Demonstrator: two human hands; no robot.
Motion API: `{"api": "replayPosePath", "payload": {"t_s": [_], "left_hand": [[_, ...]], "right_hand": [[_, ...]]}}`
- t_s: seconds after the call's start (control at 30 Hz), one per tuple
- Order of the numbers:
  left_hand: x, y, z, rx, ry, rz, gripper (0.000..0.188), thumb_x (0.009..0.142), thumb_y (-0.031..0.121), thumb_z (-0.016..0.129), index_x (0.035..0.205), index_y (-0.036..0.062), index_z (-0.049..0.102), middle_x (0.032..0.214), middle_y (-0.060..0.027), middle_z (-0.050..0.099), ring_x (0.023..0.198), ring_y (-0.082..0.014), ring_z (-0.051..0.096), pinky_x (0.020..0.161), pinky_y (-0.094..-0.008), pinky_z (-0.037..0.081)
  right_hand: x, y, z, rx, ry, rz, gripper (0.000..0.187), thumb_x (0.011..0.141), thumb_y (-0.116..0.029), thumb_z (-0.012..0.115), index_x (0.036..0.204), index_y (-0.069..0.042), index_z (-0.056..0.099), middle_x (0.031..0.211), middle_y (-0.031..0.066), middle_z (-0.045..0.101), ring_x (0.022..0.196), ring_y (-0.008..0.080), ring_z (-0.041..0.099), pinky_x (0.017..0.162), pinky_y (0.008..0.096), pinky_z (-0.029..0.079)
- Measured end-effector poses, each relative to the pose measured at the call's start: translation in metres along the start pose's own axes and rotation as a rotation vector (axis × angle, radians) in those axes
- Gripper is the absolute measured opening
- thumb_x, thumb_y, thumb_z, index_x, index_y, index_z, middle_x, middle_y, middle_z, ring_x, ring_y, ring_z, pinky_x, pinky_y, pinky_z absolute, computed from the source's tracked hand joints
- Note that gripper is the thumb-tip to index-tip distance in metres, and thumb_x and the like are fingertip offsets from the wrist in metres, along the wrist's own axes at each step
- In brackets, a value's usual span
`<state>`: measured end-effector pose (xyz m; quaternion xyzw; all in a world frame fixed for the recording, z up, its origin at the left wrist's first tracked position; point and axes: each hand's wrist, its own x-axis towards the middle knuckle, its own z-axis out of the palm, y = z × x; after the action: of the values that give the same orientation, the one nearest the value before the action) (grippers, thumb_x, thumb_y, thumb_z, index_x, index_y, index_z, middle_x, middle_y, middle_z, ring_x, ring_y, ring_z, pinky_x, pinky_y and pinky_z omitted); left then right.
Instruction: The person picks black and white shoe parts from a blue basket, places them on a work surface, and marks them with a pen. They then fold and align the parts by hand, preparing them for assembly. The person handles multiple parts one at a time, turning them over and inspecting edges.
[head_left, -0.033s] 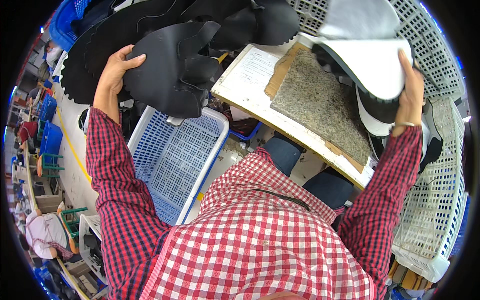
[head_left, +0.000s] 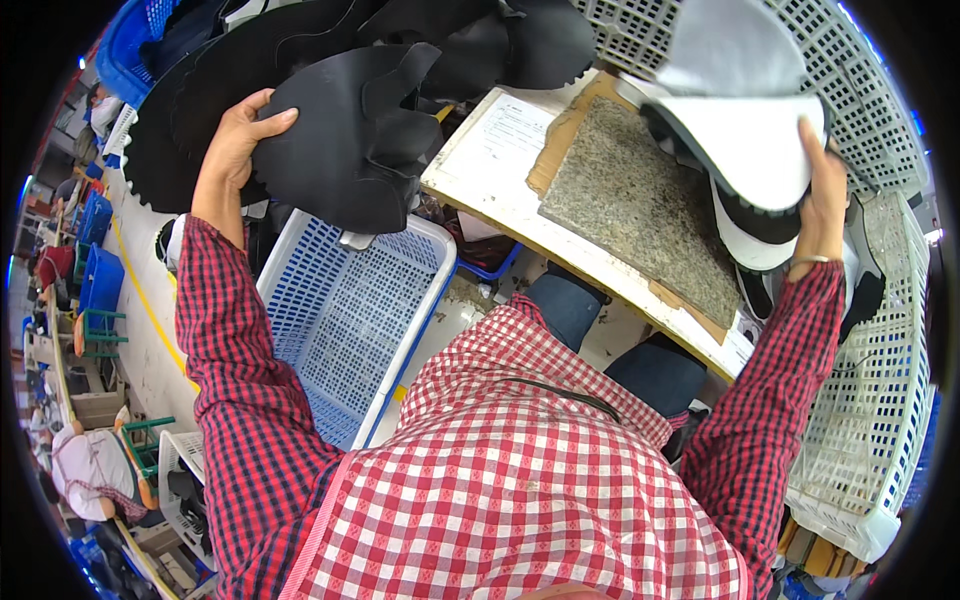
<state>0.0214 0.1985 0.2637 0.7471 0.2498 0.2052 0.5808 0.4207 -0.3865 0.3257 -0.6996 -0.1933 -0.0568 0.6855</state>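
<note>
My left hand [head_left: 237, 140] is closed on the edge of a black scalloped shoe-upper piece [head_left: 315, 150], thumb on top. That piece lies over a heap of similar black shoe-upper pieces [head_left: 210, 110] at the far left. On the right, my right hand [head_left: 825, 175] grips the edge of a white shoe-upper piece [head_left: 752, 140] with black lining, thumb on its face. More white and black pieces [head_left: 755, 240] sit beneath it, partly hidden. A grey-silver piece [head_left: 735, 50] shows just beyond it. My right fingers are mostly hidden behind the white piece.
A worn grey slab [head_left: 640, 205] rests on cardboard on the white work table [head_left: 470, 190], beside a printed sheet [head_left: 510, 130]. An open blue-and-white basket [head_left: 350, 300] stands at the left. Pale plastic crates [head_left: 860, 400] line the right. People sit farther left.
My right hand and the white shoe-upper piece have shifted slightly downward. My left hand has moved a little to the right, still on the black piece.
</note>
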Motion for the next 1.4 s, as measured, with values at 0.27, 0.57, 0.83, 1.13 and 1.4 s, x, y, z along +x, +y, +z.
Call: {"api": "replayPosePath", "payload": {"t_s": [0.27,0.57,0.83,1.13,1.4], "left_hand": [[0.003,0.002,0.030,0.200,-0.197,0.052,0.051,0.087,0.023,0.081,0.130,0.0010,0.064,0.114,-0.0110,0.072,0.106,-0.0209,0.069,0.101,-0.0330,0.051],[-0.011,-0.008,0.057,0.149,-0.127,0.116,0.029,0.091,0.019,0.076,0.112,0.0031,0.063,0.094,-0.0063,0.067,0.085,-0.0145,0.066,0.077,-0.0283,0.054],[-0.038,-0.012,0.117,0.329,-0.157,0.430,0.037,0.096,0.021,0.071,0.123,0.0022,0.053,0.106,-0.0109,0.064,0.098,-0.0175,0.064,0.087,-0.0328,0.052],[-0.124,0.043,0.128,1.097,0.070,1.065,0.070,0.086,0.039,0.080,0.138,0.0005,0.054,0.141,-0.0260,0.053,0.141,-0.0393,0.045,0.114,-0.0532,0.039],[-0.159,-0.002,0.093,1.104,0.566,0.080,0.055,0.091,0.028,0.074,0.139,0.0118,0.055,0.109,-0.0169,0.073,0.094,-0.0401,0.073,0.077,-0.0506,0.058]], "right_hand": [[-0.076,0.131,-0.107,-0.543,0.089,0.153,0.044,0.090,-0.017,0.080,0.123,0.007,0.065,0.114,0.0132,0.072,0.098,0.0177,0.068,0.087,0.0293,0.053],[-0.145,-0.007,0.065,-0.387,0.424,-0.791,0.022,0.101,-0.002,0.060,0.123,0.002,0.062,0.111,0.0115,0.071,0.100,0.0166,0.065,0.088,0.0296,0.051],[-0.229,0.017,0.324,0.429,-0.470,0.702,0.072,0.090,-0.053,0.079,0.123,0.006,0.056,0.125,0.0228,0.063,0.109,0.0279,0.065,0.084,0.0484,0.056],[-0.164,0.022,0.390,-0.314,-0.358,0.068,0.065,0.080,-0.026,0.081,0.121,0.007,0.042,0.115,0.0311,0.064,0.107,0.0453,0.067,0.093,0.0462,0.054],[-0.130,0.033,0.340,-0.488,-0.554,0.142,0.051,0.086,-0.024,0.070,0.119,0.012,0.054,0.103,0.0298,0.072,0.103,0.0426,0.072,0.091,0.0444,0.056]]}}
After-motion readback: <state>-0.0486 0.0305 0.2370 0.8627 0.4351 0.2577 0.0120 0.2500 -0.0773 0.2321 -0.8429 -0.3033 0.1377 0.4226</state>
